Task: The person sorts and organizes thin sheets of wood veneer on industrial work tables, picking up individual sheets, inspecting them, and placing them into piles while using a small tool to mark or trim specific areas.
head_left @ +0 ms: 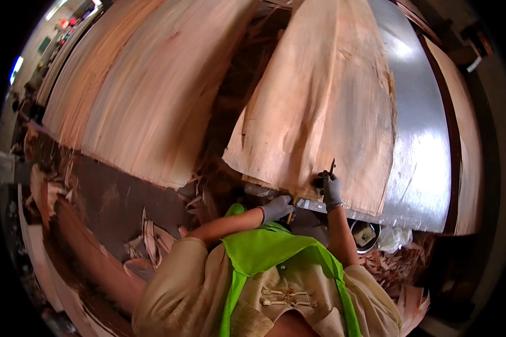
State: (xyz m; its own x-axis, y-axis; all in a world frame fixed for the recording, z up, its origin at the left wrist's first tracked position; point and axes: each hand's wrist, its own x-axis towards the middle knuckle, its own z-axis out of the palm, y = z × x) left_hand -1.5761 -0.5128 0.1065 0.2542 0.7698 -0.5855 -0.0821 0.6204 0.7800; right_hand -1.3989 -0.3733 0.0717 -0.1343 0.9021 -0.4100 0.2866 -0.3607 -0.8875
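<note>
My left hand [275, 209], in a grey glove, is closed at the front edge of the bench around a narrow brown wooden strip [290, 216]. My right hand [331, 192], gloved in the same grey, grips a dark, slim, pointed tool [332, 166] with its tip upward; the blade or jaws are too small to make out. Both hands are by the near end of a long pale wood veneer sheet [354, 112], which has a raised fold along its middle. That sheet lies on a shiny metal bench top [416, 140].
Large veneer sheets [151, 101] lie in a pile at the left, with a dark gap between. Torn veneer scraps [151, 241] litter the left side. Below the bench's front edge are a round container [365, 236], clear plastic [395, 240] and wood shavings [396, 264].
</note>
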